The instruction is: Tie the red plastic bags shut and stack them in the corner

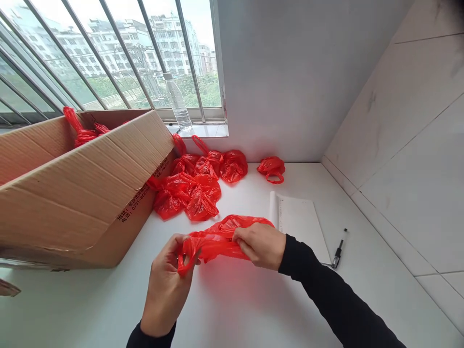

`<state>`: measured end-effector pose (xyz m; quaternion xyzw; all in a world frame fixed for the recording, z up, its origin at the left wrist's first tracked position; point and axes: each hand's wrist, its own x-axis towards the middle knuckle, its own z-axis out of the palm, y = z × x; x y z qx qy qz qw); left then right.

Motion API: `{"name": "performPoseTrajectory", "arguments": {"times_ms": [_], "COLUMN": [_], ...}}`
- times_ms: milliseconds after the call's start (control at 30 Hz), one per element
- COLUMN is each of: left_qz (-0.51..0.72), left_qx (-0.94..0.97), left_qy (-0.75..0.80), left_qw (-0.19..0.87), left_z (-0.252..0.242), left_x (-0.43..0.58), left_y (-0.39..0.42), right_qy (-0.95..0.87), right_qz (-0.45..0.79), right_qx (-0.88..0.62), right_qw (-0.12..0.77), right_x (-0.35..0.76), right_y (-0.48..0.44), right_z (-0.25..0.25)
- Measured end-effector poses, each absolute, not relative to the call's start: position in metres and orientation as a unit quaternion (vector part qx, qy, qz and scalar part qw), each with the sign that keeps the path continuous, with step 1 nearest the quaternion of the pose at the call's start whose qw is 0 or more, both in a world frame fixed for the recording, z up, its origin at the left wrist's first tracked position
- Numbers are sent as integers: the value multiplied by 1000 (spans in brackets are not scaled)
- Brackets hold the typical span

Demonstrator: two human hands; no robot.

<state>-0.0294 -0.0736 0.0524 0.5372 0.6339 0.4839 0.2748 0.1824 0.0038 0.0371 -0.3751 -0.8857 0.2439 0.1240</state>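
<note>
A thin red plastic bag (217, 246) is stretched between my two hands, a little above the white table. My left hand (168, 275) is closed on the bag's left end, where a handle loop pokes out over the fingers. With fingers pinched, my right hand (259, 244) grips the bag near its middle. The rest of the bag spreads out behind the right hand. Whatever may be inside it cannot be made out. Beyond my hands, several knotted red bags (203, 195) sit in a cluster, and a single red bag (271, 166) lies apart by the wall.
A large open cardboard box (90, 193) with red bags in it takes up the left. An open notebook (302, 220) and a black pen (339, 251) lie at right. A clear water bottle (177, 101) stands on the sill by the barred window.
</note>
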Motion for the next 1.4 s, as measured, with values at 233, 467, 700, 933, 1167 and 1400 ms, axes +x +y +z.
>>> {"name": "performPoseTrajectory", "arguments": {"times_ms": [233,467,700,933,1167,1400], "left_qz": [499,494,535,566,617,626], "left_qx": [470,471,470,427,375,360], "left_qy": [614,602,578,582,516,545], "left_qw": [390,415,399,398,461,426], "left_z": [35,37,36,39,33,23], "left_x": [-31,-31,-27,-15,0,7], "left_y": [-85,-89,-85,-79,-83,-86], "right_qy": [-843,-855,-862,-863,-844,-851], "right_qz": [188,133,120,180,135,120], "right_qx": [-500,-500,-491,-472,-520,-510], "right_qw": [65,29,40,10,-12,-32], "right_x": [178,169,168,168,179,184], "right_y": [9,16,21,23,23,22], "right_z": [30,18,10,3,7,16]}}
